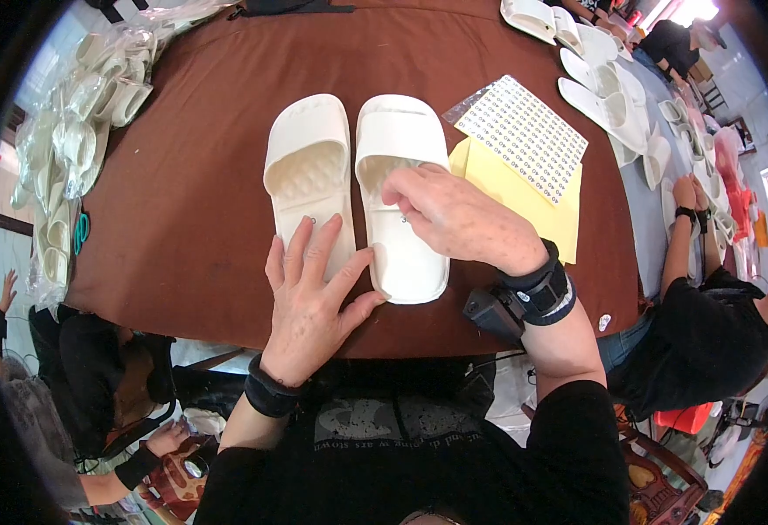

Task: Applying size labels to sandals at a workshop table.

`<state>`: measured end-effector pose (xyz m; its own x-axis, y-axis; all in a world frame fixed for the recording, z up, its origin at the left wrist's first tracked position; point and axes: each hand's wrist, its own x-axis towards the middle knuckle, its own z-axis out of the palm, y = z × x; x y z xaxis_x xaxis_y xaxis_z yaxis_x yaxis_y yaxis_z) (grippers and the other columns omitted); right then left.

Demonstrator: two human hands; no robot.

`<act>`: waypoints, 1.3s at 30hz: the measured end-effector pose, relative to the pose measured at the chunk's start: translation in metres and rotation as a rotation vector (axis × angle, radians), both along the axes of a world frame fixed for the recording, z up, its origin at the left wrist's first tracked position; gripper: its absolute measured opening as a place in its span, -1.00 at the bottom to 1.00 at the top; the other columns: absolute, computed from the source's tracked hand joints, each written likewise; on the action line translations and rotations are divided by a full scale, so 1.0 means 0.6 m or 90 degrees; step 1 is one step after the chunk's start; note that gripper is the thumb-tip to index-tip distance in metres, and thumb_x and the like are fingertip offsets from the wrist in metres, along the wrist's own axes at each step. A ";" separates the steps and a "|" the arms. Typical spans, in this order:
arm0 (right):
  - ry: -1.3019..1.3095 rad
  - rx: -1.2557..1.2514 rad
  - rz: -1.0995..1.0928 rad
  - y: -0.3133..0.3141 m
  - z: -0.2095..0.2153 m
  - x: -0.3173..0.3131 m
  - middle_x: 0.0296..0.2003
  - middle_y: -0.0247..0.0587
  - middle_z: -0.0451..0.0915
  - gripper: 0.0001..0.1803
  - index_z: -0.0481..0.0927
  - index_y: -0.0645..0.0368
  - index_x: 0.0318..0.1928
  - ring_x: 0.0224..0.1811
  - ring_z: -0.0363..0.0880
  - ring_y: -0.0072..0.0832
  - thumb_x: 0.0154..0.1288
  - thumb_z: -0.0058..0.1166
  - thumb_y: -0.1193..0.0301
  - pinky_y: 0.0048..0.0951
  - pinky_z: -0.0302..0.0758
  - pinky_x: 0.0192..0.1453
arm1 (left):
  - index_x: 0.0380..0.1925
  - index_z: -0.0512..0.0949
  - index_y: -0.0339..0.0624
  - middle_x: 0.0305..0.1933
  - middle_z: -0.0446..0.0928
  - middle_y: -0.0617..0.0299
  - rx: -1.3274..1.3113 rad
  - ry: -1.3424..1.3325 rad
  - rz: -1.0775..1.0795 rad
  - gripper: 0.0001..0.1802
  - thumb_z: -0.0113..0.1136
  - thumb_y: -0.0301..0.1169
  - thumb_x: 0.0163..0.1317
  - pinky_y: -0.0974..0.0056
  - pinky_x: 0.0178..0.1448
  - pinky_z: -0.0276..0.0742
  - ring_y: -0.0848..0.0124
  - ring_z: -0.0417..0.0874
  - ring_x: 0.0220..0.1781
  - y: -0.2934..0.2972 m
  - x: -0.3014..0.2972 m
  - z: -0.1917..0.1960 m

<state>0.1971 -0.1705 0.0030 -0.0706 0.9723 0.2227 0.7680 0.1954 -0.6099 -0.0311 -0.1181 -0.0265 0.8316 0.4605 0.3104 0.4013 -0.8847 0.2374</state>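
Two white slide slippers lie side by side on the brown table, their straps pointing away from me. My left hand [309, 293] rests with fingers spread on the heel part of the left slipper [308, 131]; its thumb reaches across to the heel of the right slipper [410, 276]. Over the right slipper's insole, just behind the strap, my right hand [445, 214] is bent down with its fingers curled together. Its fingertips are partly hidden, so I cannot make out whether they hold anything. A small round mark shows on each insole near my fingers.
Right of the slippers, a sheet of small round stickers [524, 136] lies over yellow paper [524, 206]. Bagged slippers [86, 131] line the table's left edge, near teal scissors [81, 233]. More white slippers [607, 96] lie at the far right, where other people work.
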 end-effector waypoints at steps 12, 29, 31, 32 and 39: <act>-0.044 0.016 0.012 0.006 -0.018 0.004 -0.33 -0.07 0.53 -0.85 0.46 0.21 -0.18 -0.12 0.50 -0.12 0.22 -0.06 0.58 -0.21 0.43 -0.02 | 0.05 0.58 0.06 0.41 0.26 0.02 0.001 -0.003 0.002 -0.46 0.39 -0.10 0.03 -0.20 0.45 -0.03 -0.07 0.16 0.46 -0.001 0.000 -0.001; 0.125 -0.119 0.051 0.001 0.000 0.007 -0.34 0.10 0.57 -0.84 0.45 0.27 -0.17 -0.19 0.56 0.02 0.22 -0.07 0.53 -0.12 0.46 -0.13 | 0.03 0.60 0.08 0.40 0.28 0.04 0.001 -0.015 0.008 -0.46 0.41 -0.09 0.00 -0.19 0.46 -0.04 -0.06 0.17 0.46 -0.002 0.002 -0.001; 0.119 -0.112 0.050 0.001 -0.001 0.006 -0.34 0.10 0.57 -0.84 0.44 0.28 -0.18 -0.18 0.56 0.03 0.22 -0.07 0.53 -0.11 0.46 -0.12 | 0.03 0.60 0.07 0.40 0.28 0.04 0.001 -0.017 0.007 -0.46 0.41 -0.10 -0.01 -0.19 0.46 -0.04 -0.05 0.17 0.46 -0.002 0.002 -0.001; 0.114 -0.105 0.049 0.001 -0.001 0.005 -0.33 0.11 0.57 -0.84 0.44 0.28 -0.18 -0.18 0.56 0.04 0.22 -0.07 0.53 -0.10 0.46 -0.11 | 0.03 0.60 0.07 0.40 0.28 0.04 0.001 -0.017 0.008 -0.46 0.41 -0.10 -0.01 -0.19 0.46 -0.04 -0.05 0.17 0.46 -0.002 0.001 -0.001; 0.090 -0.081 0.044 0.003 -0.006 0.005 -0.33 0.11 0.57 -0.85 0.43 0.28 -0.18 -0.17 0.56 0.03 0.23 -0.07 0.53 -0.09 0.45 -0.09 | 0.02 0.60 0.07 0.39 0.29 0.04 0.001 -0.018 0.007 -0.47 0.41 -0.10 0.00 -0.20 0.45 -0.03 -0.05 0.18 0.46 -0.002 0.002 -0.001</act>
<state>0.2000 -0.1685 -0.0004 -0.1140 0.9872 0.1112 0.6602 0.1589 -0.7341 -0.0302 -0.1192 -0.0271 0.8178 0.4684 0.3344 0.4035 -0.8810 0.2472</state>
